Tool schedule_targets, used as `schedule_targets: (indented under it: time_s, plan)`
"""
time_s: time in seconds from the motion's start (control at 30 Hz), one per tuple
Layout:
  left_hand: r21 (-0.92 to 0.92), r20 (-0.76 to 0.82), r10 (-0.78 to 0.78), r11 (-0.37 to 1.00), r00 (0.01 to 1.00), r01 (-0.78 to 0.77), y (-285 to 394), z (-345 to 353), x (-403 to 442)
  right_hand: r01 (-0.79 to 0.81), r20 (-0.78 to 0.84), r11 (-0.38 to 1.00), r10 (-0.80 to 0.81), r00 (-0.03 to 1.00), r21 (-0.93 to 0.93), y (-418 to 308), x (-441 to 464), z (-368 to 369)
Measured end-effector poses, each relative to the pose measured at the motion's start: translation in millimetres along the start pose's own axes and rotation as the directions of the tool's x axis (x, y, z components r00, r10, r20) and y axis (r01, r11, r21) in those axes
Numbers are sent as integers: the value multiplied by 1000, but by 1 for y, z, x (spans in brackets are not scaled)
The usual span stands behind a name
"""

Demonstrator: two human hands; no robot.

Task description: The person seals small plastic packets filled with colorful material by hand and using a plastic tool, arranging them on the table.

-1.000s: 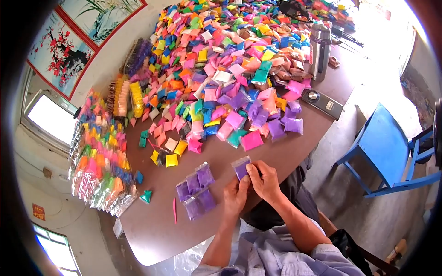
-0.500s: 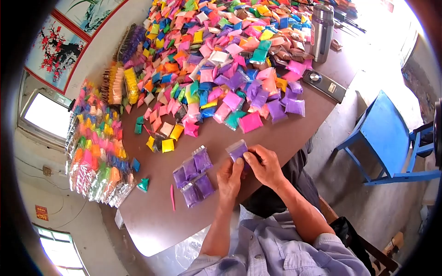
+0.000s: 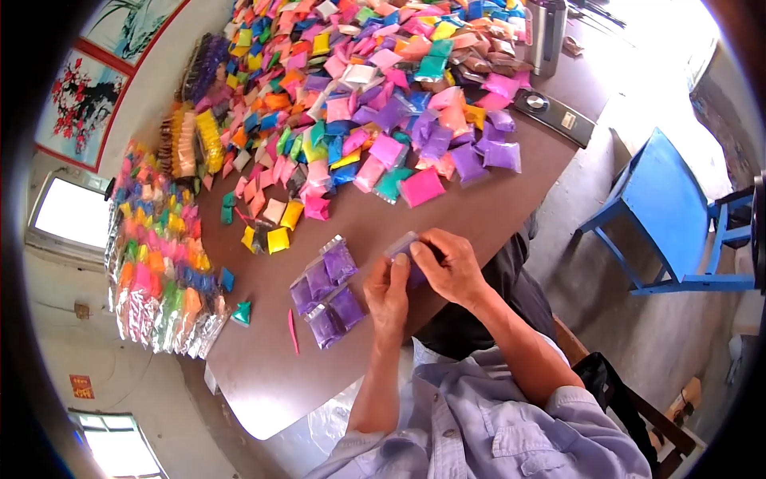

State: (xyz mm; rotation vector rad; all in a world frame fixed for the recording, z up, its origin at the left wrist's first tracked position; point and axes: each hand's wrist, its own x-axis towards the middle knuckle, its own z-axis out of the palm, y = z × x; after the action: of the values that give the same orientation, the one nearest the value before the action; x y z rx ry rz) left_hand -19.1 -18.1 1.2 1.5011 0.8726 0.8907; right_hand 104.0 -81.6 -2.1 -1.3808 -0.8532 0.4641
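Note:
Both hands hold one small clear packet with purple contents (image 3: pixel 403 245) above the table's near edge. My left hand (image 3: pixel 387 294) pinches its lower left side, the thumb pointing up. My right hand (image 3: pixel 448 267) grips the right side, its thumb and fingers covering much of the packet. Left of my hands, several purple packets (image 3: pixel 336 263) lie side by side in two rows. A thin pink stick (image 3: pixel 293 331) rests beside them, and a teal packet (image 3: pixel 241 313) lies farther left.
A large heap of colourful packets (image 3: pixel 351 104) covers the back of the brown table (image 3: pixel 263 383). Stacked packets (image 3: pixel 159 263) line its left edge. A steel flask (image 3: pixel 547 38) and a flat device with a dial (image 3: pixel 554 116) stand at right; a blue chair (image 3: pixel 662 207) is beyond.
The view has shifted, so the table contents appear higher and farther left. My right hand has come over more of the purple packet, which both hands still hold.

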Motion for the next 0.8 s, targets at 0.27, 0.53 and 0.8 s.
schedule_targets:
  time_s: [0.27, 0.53, 0.8]
  plan:
    - [54, 37, 77, 995, 996, -79, 5, 2, -3, 119, -61, 993, -118, 991, 21, 0, 2, 2]
    - [-33, -57, 87, 996, 995, -89, 0, 5, -1, 105, -9, 994, -104, 995, 24, -3, 1, 7]
    - [-8, -9, 106, 994, 994, -106, -2, -3, -1, 132, -14, 986, -134, 991, -98, -1, 2, 8]
